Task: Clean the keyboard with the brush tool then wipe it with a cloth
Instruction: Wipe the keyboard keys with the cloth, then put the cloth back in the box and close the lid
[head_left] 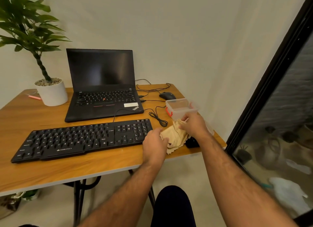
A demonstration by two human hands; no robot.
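A black keyboard (81, 138) lies across the wooden table (33, 118), in front of a laptop. Just past its right end lies a crumpled beige cloth (174, 136). My left hand (155, 143) grips the cloth's left side, beside the number pad. My right hand (194, 125) pinches the cloth's upper right part. A small black object (192, 143), partly hidden by my right wrist, lies by the cloth at the table's right edge; I cannot tell whether it is the brush.
An open black laptop (103, 91) stands behind the keyboard. A white pot with a plant (52, 93) is at the back left, a pink item (34, 97) beside it. A clear plastic box with red clips (181, 108), a mouse (167, 96) and cables (157, 116) are at right.
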